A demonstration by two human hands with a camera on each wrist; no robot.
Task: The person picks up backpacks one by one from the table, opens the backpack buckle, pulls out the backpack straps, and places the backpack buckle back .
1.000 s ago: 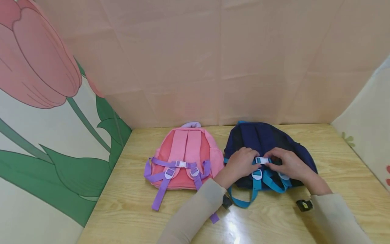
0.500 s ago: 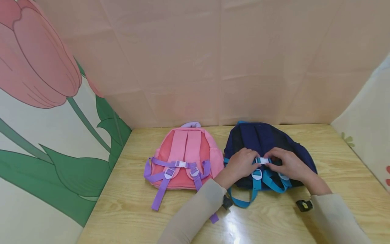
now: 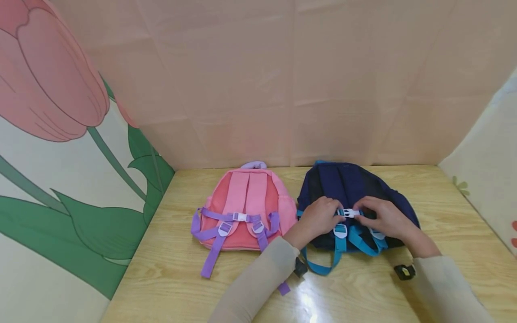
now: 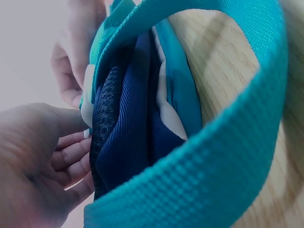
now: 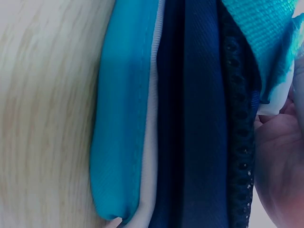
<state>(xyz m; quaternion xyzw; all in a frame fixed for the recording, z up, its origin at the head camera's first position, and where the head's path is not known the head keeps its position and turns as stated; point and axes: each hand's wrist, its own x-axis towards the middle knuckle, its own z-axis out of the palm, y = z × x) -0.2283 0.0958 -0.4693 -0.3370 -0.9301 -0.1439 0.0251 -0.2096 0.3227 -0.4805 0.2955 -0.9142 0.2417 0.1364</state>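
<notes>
A navy backpack (image 3: 343, 179) lies back side up on the table, with teal straps. Across it runs a white side-release buckle (image 3: 349, 213), its two halves partly apart so that the prongs show. My left hand (image 3: 319, 217) pinches the buckle's left half between thumb and fingers. On the other side, my right hand (image 3: 385, 217) pinches the right half. A teal strap (image 4: 228, 156) loops close to the camera in the left wrist view. The right wrist view shows the bag's teal side panel (image 5: 123, 109), with a hand at the right edge.
Left of the navy bag lies a pink backpack (image 3: 246, 193) with purple straps and a fastened white buckle (image 3: 240, 217). Both stand on a wooden table (image 3: 161, 278) before a draped backdrop (image 3: 258, 89). A tulip-printed panel (image 3: 72, 179) borders the left side.
The navy bag's buckle was joined a second ago; its halves have now slid partly apart. My right hand has shifted slightly right, while my left hand stays nearly in place.
</notes>
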